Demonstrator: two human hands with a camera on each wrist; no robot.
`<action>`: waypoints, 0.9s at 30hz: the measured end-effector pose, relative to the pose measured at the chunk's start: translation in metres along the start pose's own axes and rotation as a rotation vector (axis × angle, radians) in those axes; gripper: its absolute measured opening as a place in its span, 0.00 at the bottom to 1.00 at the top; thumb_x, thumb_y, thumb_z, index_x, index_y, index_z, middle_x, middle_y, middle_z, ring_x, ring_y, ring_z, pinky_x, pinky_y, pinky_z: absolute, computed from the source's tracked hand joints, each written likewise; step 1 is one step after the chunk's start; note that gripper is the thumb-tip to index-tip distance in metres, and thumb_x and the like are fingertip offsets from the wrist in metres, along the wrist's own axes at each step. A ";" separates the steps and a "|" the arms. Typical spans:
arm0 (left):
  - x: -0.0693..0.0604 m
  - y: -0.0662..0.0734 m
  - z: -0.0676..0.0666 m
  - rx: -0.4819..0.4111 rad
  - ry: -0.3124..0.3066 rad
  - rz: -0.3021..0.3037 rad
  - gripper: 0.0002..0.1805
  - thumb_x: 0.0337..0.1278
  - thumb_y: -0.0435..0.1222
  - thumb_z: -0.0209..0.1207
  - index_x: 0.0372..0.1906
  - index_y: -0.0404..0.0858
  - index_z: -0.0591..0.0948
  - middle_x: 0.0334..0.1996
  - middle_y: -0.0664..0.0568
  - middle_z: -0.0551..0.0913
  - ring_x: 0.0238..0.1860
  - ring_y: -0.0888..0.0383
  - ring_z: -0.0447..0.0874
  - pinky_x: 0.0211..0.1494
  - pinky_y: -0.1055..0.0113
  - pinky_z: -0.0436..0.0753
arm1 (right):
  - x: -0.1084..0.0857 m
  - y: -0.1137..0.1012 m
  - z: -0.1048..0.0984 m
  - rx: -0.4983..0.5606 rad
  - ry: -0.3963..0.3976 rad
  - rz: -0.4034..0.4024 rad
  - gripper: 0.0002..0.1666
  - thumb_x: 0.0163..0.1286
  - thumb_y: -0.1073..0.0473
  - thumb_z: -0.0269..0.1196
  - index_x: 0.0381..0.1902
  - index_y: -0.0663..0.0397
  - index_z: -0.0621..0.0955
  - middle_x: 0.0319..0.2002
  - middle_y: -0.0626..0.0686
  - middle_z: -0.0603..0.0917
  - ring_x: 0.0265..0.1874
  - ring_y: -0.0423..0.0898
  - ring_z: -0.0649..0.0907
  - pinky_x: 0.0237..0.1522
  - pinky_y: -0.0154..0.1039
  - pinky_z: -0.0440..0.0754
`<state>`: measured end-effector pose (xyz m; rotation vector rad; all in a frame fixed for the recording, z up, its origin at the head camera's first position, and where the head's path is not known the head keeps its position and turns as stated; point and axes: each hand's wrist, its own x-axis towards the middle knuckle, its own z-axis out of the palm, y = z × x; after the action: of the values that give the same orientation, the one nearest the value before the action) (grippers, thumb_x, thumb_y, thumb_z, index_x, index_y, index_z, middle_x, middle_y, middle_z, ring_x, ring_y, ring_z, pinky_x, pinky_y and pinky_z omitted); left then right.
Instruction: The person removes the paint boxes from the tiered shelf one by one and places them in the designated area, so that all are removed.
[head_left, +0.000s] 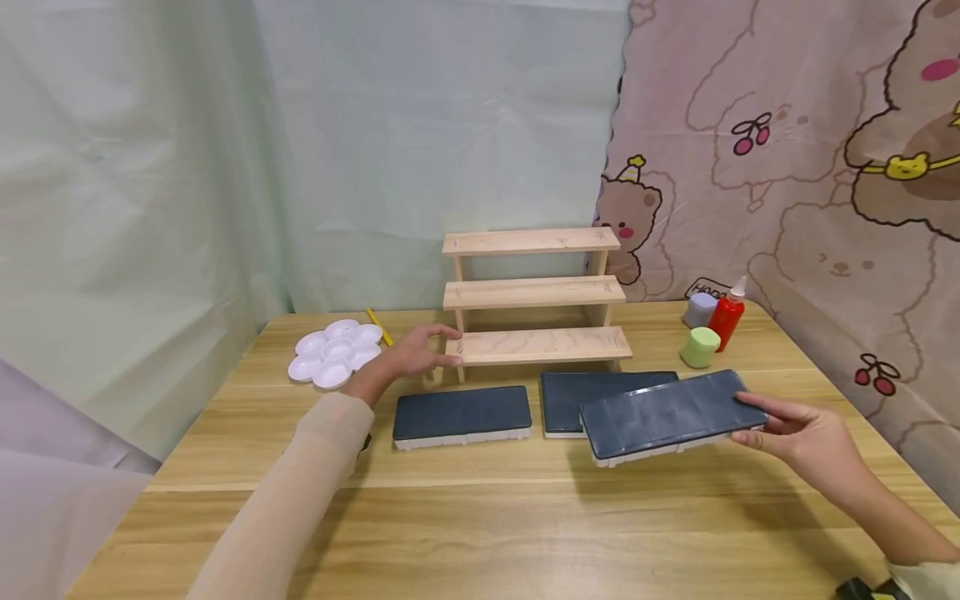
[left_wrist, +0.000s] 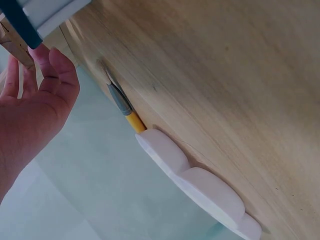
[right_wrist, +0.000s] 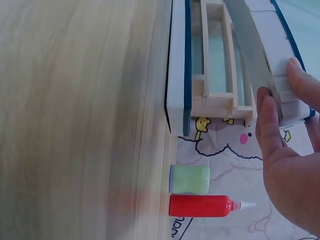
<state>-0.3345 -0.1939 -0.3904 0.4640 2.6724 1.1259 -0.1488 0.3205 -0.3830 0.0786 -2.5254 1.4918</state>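
My right hand (head_left: 813, 437) grips the right end of a flat white box with a dark blue lid (head_left: 667, 417), holding it tilted above the table. Thumb and fingers pinch that box (right_wrist: 280, 55) in the right wrist view too. At the left end of the lowest step of a three-tier wooden stand (head_left: 540, 345), my left hand (head_left: 412, 352) pinches the board's edge between thumb and fingers. Two similar boxes lie on the table before the stand: a left box (head_left: 463, 414) and a right box (head_left: 566, 400), the latter partly hidden by the held one.
A white flower-shaped palette (head_left: 336, 353) lies at the left, with a yellow-handled paintbrush (left_wrist: 131, 117) beside it. Back right stand a red bottle (head_left: 727, 321), a light green jar (head_left: 700, 347) and a bluish jar (head_left: 700, 310). Curtains (head_left: 450, 125) hang behind the wooden table (head_left: 480, 533).
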 end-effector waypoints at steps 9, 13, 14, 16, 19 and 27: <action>-0.002 0.003 0.000 -0.006 -0.008 -0.002 0.30 0.59 0.42 0.69 0.65 0.40 0.76 0.70 0.40 0.66 0.41 0.47 0.82 0.54 0.52 0.78 | -0.004 -0.005 0.005 -0.015 -0.030 -0.021 0.26 0.54 0.69 0.75 0.51 0.46 0.88 0.38 0.28 0.84 0.29 0.28 0.82 0.26 0.27 0.80; -0.002 0.003 -0.001 -0.003 -0.005 -0.005 0.30 0.59 0.42 0.69 0.65 0.40 0.76 0.69 0.40 0.67 0.40 0.46 0.82 0.53 0.53 0.78 | -0.007 -0.006 0.008 -0.029 -0.029 -0.049 0.26 0.52 0.70 0.76 0.49 0.48 0.88 0.34 0.32 0.86 0.27 0.28 0.81 0.23 0.27 0.79; -0.002 0.003 -0.001 -0.002 -0.004 -0.004 0.30 0.59 0.42 0.69 0.65 0.40 0.76 0.69 0.40 0.67 0.40 0.47 0.81 0.53 0.53 0.78 | -0.007 -0.007 0.009 -0.032 -0.030 -0.057 0.26 0.51 0.70 0.76 0.49 0.48 0.88 0.34 0.33 0.86 0.27 0.28 0.81 0.23 0.27 0.79; -0.002 0.002 -0.001 0.001 -0.002 0.000 0.29 0.58 0.41 0.69 0.65 0.40 0.76 0.69 0.40 0.68 0.39 0.48 0.81 0.54 0.53 0.77 | -0.008 -0.007 0.010 -0.024 -0.038 -0.065 0.26 0.51 0.71 0.76 0.49 0.49 0.88 0.33 0.34 0.87 0.26 0.29 0.81 0.23 0.27 0.79; -0.002 0.002 -0.001 0.009 0.000 0.008 0.30 0.58 0.42 0.69 0.65 0.40 0.77 0.68 0.40 0.68 0.38 0.49 0.81 0.54 0.52 0.77 | -0.010 -0.009 0.012 -0.010 -0.053 -0.067 0.27 0.51 0.72 0.75 0.50 0.49 0.88 0.34 0.34 0.87 0.27 0.30 0.82 0.24 0.28 0.80; -0.003 0.003 0.000 0.007 0.000 0.001 0.29 0.59 0.41 0.69 0.65 0.40 0.76 0.69 0.40 0.68 0.40 0.47 0.82 0.51 0.53 0.79 | -0.016 -0.016 0.019 0.050 -0.115 -0.093 0.27 0.51 0.75 0.74 0.50 0.54 0.88 0.36 0.36 0.88 0.30 0.33 0.85 0.28 0.30 0.83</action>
<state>-0.3315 -0.1935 -0.3880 0.4665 2.6771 1.1171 -0.1337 0.2951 -0.3818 0.2940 -2.5332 1.5562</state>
